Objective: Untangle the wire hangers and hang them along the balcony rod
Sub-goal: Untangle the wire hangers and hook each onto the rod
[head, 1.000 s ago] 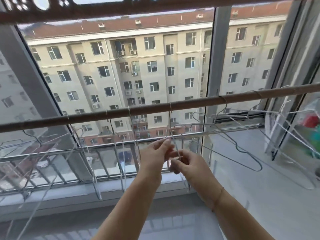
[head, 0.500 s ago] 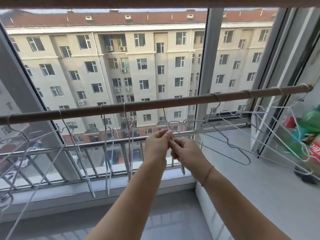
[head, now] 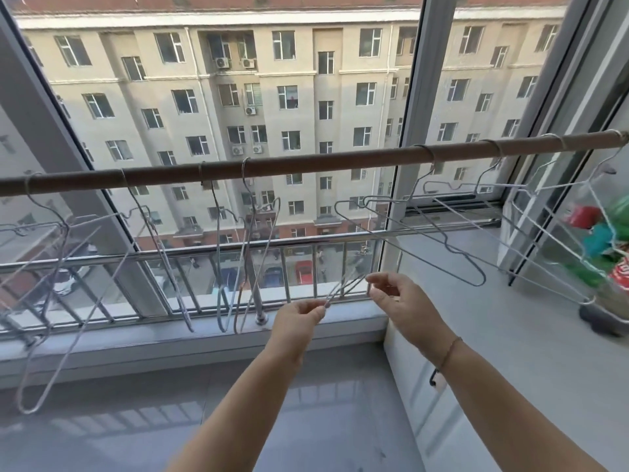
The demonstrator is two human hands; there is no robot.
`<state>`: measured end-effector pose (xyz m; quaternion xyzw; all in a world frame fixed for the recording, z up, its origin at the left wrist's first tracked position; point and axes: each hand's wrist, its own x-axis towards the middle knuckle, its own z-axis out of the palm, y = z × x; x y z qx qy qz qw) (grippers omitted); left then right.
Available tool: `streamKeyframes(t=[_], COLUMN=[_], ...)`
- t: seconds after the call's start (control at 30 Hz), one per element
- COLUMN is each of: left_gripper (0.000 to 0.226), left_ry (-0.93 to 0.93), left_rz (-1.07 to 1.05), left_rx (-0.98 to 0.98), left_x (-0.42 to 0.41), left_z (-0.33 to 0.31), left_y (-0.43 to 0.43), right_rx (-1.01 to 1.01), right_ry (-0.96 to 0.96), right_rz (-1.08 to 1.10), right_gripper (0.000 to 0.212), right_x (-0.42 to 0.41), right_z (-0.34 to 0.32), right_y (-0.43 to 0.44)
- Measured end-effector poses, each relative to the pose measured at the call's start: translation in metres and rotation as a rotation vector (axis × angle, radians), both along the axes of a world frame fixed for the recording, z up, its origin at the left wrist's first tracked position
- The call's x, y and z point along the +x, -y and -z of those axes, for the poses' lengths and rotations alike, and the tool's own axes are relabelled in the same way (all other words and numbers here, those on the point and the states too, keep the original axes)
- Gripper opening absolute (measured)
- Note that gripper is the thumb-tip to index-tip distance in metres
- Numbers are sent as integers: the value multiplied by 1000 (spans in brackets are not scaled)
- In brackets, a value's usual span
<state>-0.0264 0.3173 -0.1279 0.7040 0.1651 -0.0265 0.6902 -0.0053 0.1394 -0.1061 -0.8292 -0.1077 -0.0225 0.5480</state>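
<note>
your left hand [head: 299, 318] pinches one end of a thin wire hanger [head: 345, 289] between thumb and fingertips. your right hand [head: 403, 303] pinches the other end with thumb and forefinger, its remaining fingers loosely curled. the hanger runs on a slant between your 2 hands, seen almost edge-on. it sits below the balcony rod [head: 306, 166], apart from it, and in front of the metal railing [head: 102, 258]. its wires are too thin and blurred to show where the hook lies.

more hangers hang from the rod itself. the left bunch [head: 64, 228] splays out loosely. the middle hangers [head: 218, 267] drop straight down, side by side. the right fan [head: 483, 279] swings out sideways, its wires crossing one another; you cannot tell if they are actually caught together.

a thin bracelet [head: 448, 352] circles your right wrist. at the far right, green bottles [head: 616, 212] stand on the pale ledge [head: 510, 335], partly behind the right fan. a beige apartment block [head: 306, 80] fills the window.
</note>
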Motion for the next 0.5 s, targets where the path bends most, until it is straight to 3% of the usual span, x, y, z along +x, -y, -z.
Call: streamKeyframes(t=[0.17,0.3,0.37,0.5], left_gripper=[17,19,18,5], left_ry=[39,58,66,134], left_rz=[28,34,31,-84], left_rx=[117,177,171,247], left_x=[-10,-13,-13,-11], left_z=[7,7,7,7], left_y=[2,2,1,4], right_rx=[-337,-489,-437,-69], right_ry=[41,-128,-213,-391], right_rz=[-84,-192,-254,-298], right_gripper=[30,14,20,26], right_x=[2,1,-3,-18], right_z=[9,13,15,10], right_y=[12,26,31,38])
